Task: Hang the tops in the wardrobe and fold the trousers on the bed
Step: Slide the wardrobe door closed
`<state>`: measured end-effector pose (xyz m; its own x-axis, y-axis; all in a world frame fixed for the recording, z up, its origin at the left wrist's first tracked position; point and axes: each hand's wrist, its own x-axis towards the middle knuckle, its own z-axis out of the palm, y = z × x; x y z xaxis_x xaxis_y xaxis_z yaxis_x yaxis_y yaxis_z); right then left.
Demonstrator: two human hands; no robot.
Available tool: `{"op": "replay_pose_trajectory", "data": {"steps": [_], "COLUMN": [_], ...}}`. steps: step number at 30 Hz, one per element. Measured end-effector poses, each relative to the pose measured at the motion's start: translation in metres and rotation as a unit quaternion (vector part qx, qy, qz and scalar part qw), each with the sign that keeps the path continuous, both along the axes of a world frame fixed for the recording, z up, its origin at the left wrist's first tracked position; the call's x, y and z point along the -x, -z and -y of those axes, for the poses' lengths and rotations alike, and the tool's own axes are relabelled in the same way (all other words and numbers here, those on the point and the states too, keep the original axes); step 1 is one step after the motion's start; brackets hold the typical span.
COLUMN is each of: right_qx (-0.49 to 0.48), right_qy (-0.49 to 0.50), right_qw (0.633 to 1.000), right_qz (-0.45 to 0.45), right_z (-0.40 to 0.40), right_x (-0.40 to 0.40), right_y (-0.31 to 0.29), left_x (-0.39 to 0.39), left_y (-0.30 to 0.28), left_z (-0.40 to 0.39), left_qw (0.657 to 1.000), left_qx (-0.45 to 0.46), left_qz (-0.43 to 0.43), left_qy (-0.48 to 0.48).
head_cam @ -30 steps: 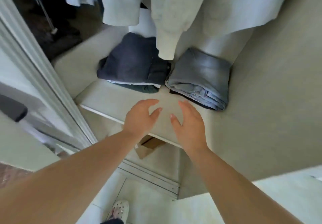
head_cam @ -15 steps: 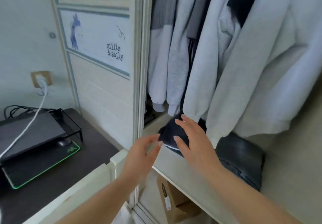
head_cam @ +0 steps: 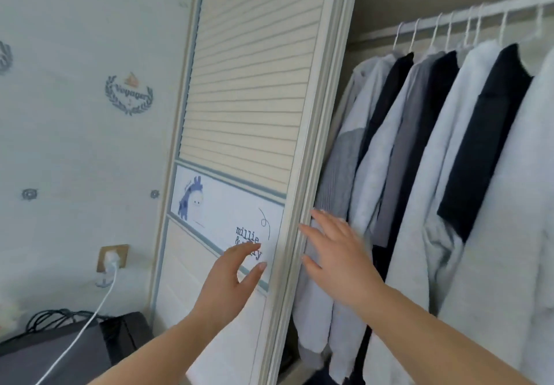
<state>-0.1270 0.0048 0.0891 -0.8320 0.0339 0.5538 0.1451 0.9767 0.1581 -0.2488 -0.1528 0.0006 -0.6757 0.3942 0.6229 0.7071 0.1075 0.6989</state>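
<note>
Fingers of the left hand are spread and loosely bent, empty, held in front of the lower panel of the wardrobe door, close to its printed strip; contact cannot be confirmed. Right hand is open with fingers straight and apart, empty, just beside the door's right edge, in front of the leftmost hanging tops. Tops, white, grey and black, hang on white hangers from the rail inside the wardrobe, filling its right side. No trousers are visible. At lower left, a white cable runs from a wall socket down across a dark device.
</note>
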Motion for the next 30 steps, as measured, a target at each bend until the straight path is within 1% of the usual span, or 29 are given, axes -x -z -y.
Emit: {"op": "replay_pose_trajectory", "data": {"steps": [4,7,9,11,13,16,20,23,27,30], "right_qx": [-0.135,-0.236,-0.288,-0.321,-0.342,-0.365,-0.38,-0.374,-0.351,-0.323], "right_qy": [0.028,0.037,0.055,0.077,0.102,0.118,0.136,0.142,0.138,0.133], "right_qw": [0.99,0.971,0.956,0.944,0.934,0.922,0.914,0.915,0.925,0.936], "right_qz": [-0.014,-0.011,0.001,0.018,0.036,0.052,0.053,0.048,0.044,0.037], "right_z": [0.003,0.001,-0.002,-0.006,-0.009,-0.013,-0.013,-0.016,-0.022,-0.03], "right_x": [0.038,0.059,0.071,0.08,0.085,0.087,0.087,0.08,0.063,0.043], "right_y": [-0.052,-0.085,-0.1,-0.108,-0.113,-0.117,-0.117,-0.114,-0.11,-0.106], "left_x": [0.045,0.067,0.079,0.09,0.096,0.1,0.1,0.095,0.082,0.064], "left_y": [-0.042,-0.072,-0.085,-0.092,-0.093,-0.088,-0.082,-0.08,-0.075,-0.068], "left_z": [-0.024,-0.044,-0.056,-0.069,-0.08,-0.096,-0.105,-0.108,-0.111,-0.118], "left_qw": [0.998,0.992,0.987,0.982,0.979,0.982,0.984,0.984,0.979,0.978], "left_qx": [0.017,0.008,0.003,0.019,0.031,0.03,0.014,0.027,0.064,0.056], "left_qz": [-0.053,-0.123,-0.159,-0.188,-0.201,-0.181,-0.168,-0.174,-0.194,-0.202], "left_qy": [-0.007,-0.02,-0.013,-0.002,0.011,0.04,0.052,0.039,-0.003,-0.015]}}
